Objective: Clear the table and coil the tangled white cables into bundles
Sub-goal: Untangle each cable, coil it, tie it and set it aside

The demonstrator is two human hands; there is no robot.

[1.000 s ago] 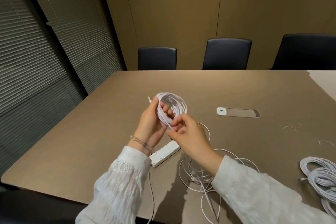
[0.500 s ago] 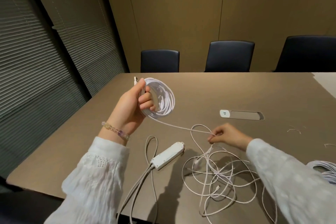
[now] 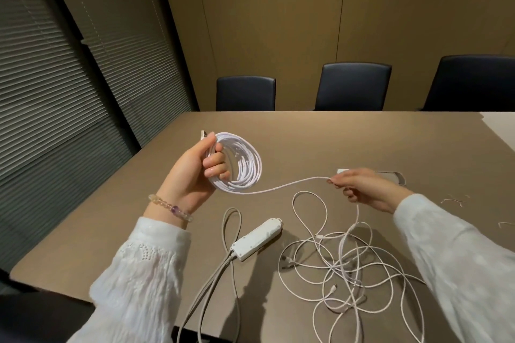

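Indoors, brown table (image 3: 348,142) — chairs (image 3: 353,86) (three), blinds (image 3: 41,86)

L hand (image 3: 192,172) grips cable coil (image 3: 242,164); R hand (image 3: 359,184) pinches strand (image 3: 289,185) above tangle (image 3: 342,262)

Dim warm light, soft shadows toward viewer — wide-angle bowing at edges

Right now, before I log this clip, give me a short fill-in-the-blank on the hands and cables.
1. The coiled bundle of white cable is gripped by the ____ hand.
2. The right hand pinches a strand that runs to the ____.
3. The white power strip lies on the table, held by ____ hand.
4. Behind the table stand ____ dark chairs.

Missing words: left; coiled bundle; neither; three
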